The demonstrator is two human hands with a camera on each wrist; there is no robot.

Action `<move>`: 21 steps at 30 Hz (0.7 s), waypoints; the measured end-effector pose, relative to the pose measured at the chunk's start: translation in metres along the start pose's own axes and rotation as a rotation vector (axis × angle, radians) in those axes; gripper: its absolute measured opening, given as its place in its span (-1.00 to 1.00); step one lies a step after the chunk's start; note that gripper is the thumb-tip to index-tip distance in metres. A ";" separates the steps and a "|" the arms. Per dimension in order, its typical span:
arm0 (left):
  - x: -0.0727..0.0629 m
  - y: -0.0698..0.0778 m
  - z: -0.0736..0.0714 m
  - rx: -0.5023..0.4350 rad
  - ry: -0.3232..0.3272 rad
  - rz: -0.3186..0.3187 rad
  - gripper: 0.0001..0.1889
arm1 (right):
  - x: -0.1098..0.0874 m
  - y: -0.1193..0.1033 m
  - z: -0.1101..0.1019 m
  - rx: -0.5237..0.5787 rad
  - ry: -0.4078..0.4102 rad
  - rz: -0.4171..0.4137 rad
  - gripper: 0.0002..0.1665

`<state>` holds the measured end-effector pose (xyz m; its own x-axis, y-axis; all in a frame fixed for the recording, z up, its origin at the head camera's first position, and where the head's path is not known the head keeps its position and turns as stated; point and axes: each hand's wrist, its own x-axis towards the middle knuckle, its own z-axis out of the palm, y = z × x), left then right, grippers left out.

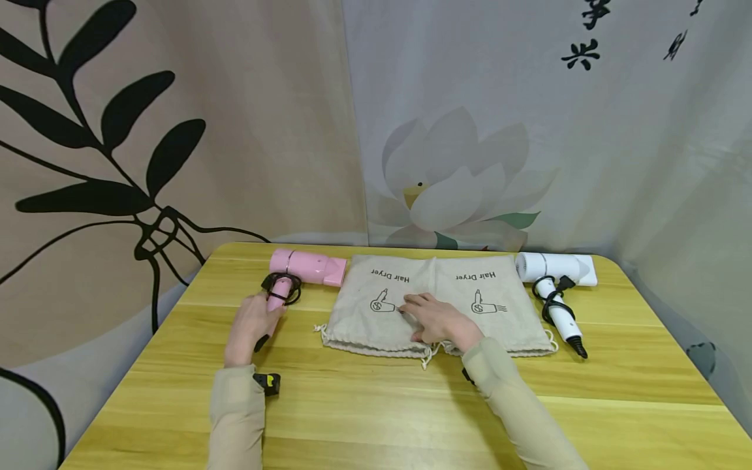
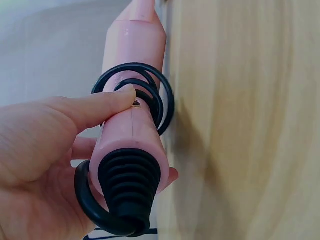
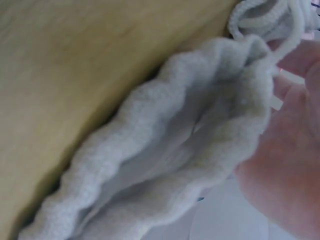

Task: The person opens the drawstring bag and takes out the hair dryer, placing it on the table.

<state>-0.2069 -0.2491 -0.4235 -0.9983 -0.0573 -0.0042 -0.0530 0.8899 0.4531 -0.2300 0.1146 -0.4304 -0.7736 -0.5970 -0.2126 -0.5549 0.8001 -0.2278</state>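
Observation:
My left hand [image 1: 251, 326] grips the handle of a pink hair dryer [image 1: 311, 267] at the table's left. In the left wrist view, the thumb [image 2: 102, 106] presses the handle near its black-sleeved end, and a coiled black cord [image 2: 167, 95] loops around the handle. Two pale cloth drawstring bags, a left one [image 1: 367, 329] and a right one [image 1: 511, 326], lie side by side, printed "Hair Dryer". Near their inner edges my right hand [image 1: 439, 320] rests on the left bag, fingers extended. A gathered bag mouth [image 3: 150, 120] gapes slightly in the right wrist view; the fingertips there are hidden.
A white hair dryer [image 1: 558, 267] with a black cord lies right of the bags. The wooden table [image 1: 352, 411] meets a printed curtain [image 1: 282, 130] at its back edge. White drawstrings [image 1: 431, 356] stick out between the bags.

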 end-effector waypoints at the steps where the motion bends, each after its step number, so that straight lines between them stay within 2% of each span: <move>1: 0.000 -0.001 0.001 -0.003 0.001 -0.004 -0.47 | 0.000 0.000 0.000 0.003 0.001 0.000 -0.23; 5: 0.001 -0.004 0.002 -0.007 0.005 -0.010 -0.49 | 0.000 0.001 0.001 0.010 0.002 0.008 -0.23; 11: 0.004 -0.003 0.002 -0.016 -0.007 -0.051 -0.44 | 0.000 0.001 0.001 0.015 0.007 0.014 -0.24; 17: 0.001 0.004 0.001 0.085 -0.005 -0.077 -0.46 | -0.001 0.000 0.002 -0.005 0.022 0.005 -0.26; 21: -0.003 0.014 0.000 0.153 0.032 -0.130 -0.50 | -0.001 -0.001 0.002 -0.009 0.030 0.000 -0.28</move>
<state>-0.2050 -0.2364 -0.4169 -0.9819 -0.1880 -0.0244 -0.1863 0.9325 0.3095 -0.2280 0.1145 -0.4320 -0.7827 -0.5946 -0.1836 -0.5571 0.8010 -0.2190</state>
